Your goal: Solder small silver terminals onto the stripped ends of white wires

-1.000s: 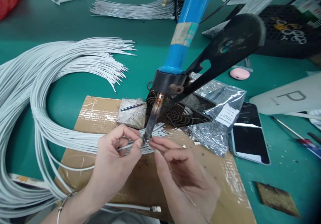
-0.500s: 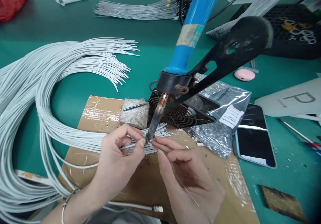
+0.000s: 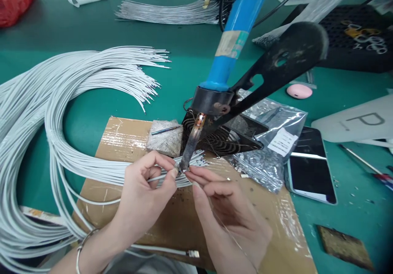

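My left hand [image 3: 153, 192] pinches the end of a white cable [image 3: 156, 178] just left of the soldering iron's tip. A blue-handled soldering iron [image 3: 227, 57] is held tip-down in a black metal stand [image 3: 276, 65]. Its dark tip meets the small gap between my fingertips, where the exact contact is partly hidden. My right hand [image 3: 227, 212] grips a thin strand of solder wire [image 3: 233, 239] between thumb and fingers, with the strand's upper end close to the tip. Behind the hands, more white cables [image 3: 116, 171] lie on a cardboard sheet [image 3: 282, 233].
Bundled white cables [image 3: 27, 98] fill the left side. Near the stand are a wrapped block [image 3: 166, 139], a cooling fan [image 3: 215, 137] and a plastic bag of small parts [image 3: 270, 163]. Further right lie a phone [image 3: 311, 167], a screwdriver [image 3: 362, 159] and a brown pad [image 3: 344, 245].
Both hands stay at the iron's tip with almost no movement. My right hand has shifted very slightly left, and the view has moved a little.
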`<state>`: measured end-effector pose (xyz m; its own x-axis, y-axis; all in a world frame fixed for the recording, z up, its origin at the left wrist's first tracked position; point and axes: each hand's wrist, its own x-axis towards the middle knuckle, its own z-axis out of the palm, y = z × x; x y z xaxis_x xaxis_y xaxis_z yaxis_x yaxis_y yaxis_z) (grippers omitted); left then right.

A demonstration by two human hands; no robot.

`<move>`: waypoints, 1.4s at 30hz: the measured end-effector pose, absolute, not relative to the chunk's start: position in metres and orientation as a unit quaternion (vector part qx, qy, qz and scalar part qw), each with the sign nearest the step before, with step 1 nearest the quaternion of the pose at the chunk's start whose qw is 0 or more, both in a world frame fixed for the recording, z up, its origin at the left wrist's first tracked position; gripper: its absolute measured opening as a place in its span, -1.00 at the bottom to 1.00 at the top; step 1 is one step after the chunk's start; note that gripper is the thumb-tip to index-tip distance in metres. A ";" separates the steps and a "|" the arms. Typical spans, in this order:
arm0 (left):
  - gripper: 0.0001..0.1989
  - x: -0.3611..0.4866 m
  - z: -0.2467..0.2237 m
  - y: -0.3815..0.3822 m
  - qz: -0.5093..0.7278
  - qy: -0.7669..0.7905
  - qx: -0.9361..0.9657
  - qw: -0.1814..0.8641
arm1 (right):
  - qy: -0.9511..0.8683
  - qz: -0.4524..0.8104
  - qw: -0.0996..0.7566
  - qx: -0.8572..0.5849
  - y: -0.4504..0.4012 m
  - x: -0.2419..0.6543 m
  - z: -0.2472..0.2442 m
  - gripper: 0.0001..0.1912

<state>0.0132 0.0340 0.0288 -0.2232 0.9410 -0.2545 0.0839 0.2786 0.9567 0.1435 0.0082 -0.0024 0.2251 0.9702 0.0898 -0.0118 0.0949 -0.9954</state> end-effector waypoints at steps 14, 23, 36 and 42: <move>-0.88 0.013 0.030 0.034 0.456 0.637 0.394 0.480 | -0.464 0.424 0.578 -0.520 0.008 0.144 -0.004 -0.82; -0.89 0.012 0.030 0.034 0.452 0.635 0.401 0.481 | -0.460 0.425 0.583 -0.518 0.009 0.144 -0.004 -0.82; -0.90 0.014 0.032 0.035 0.465 0.631 0.395 0.479 | -0.462 0.410 0.582 -0.529 0.009 0.142 -0.004 -0.83; -0.89 0.013 0.032 0.034 0.471 0.628 0.392 0.479 | -0.457 0.408 0.584 -0.532 0.008 0.142 -0.003 -0.83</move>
<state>0.0129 0.0343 0.0323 -0.2330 0.9440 -0.2334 0.0412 0.2494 0.9675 0.1419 0.0078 -0.0033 0.2499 0.9631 0.1002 0.0104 0.1008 -0.9949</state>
